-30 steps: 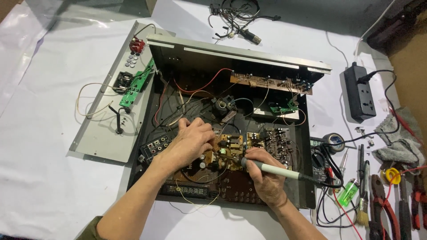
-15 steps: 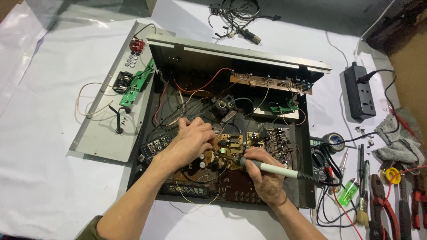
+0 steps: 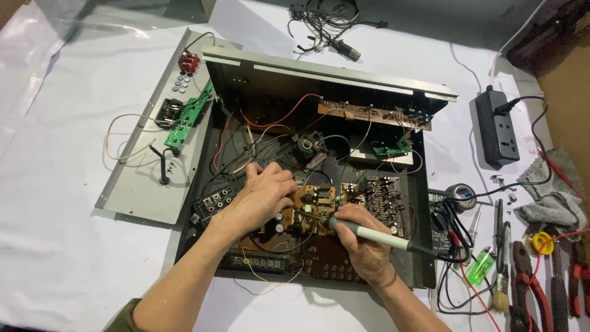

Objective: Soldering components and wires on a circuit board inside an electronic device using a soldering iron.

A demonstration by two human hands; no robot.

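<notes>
Hands: 2, left hand, right hand
Soldering iron: 1
Open amplifier chassis: 1
Power strip: 1, far right
Green lighter: 1
Brush: 1

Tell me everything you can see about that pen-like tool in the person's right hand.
It is a soldering iron: a pale grey-green handle with a dark collar and a thin metal tip. The right hand grips it like a pen, lying nearly flat, with the tip pointing left at the brown circuit board. A black cord leaves its rear end, towards the right.
</notes>
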